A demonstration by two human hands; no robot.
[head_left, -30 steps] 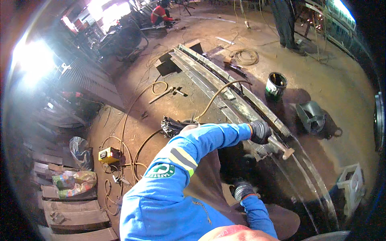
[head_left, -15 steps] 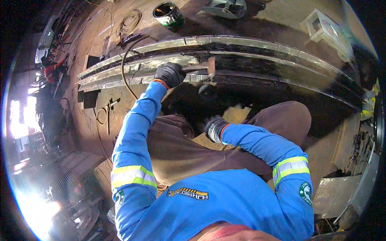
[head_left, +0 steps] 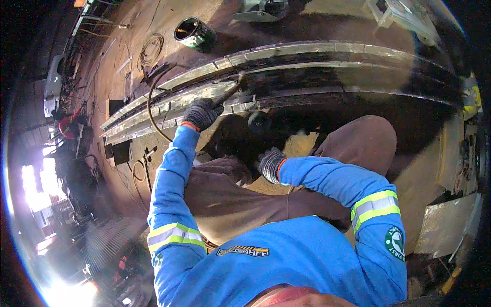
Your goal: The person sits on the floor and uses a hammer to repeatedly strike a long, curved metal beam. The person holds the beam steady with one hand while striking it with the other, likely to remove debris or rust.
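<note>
Gripping a dark tool handle [head_left: 229, 95], the left hand [head_left: 202, 113] reaches out in a grey knit glove, its fingers closed around the handle's near end. The handle runs up and to the right from the glove, and its far end rests against the long steel beam [head_left: 307, 56] that lies on the floor across the upper part of the view. A brown hose [head_left: 151, 110] loops from near the beam's left part down past the left wrist. The right hand [head_left: 270, 163], gloved the same way, sits lower, just in front of the person's knees; its fingers are curled, but whether they hold anything I cannot tell. Both arms wear blue sleeves with reflective yellow-and-grey bands. The person crouches in brown trousers [head_left: 358, 143] right beside the beam's near edge. Beyond the beam's far edge a dark can [head_left: 193, 31] with a green rim stands on the floor, and a coil of cable [head_left: 150, 49] lies to its left. A flat metal sheet [head_left: 445, 225] lies on the floor at the right.
</note>
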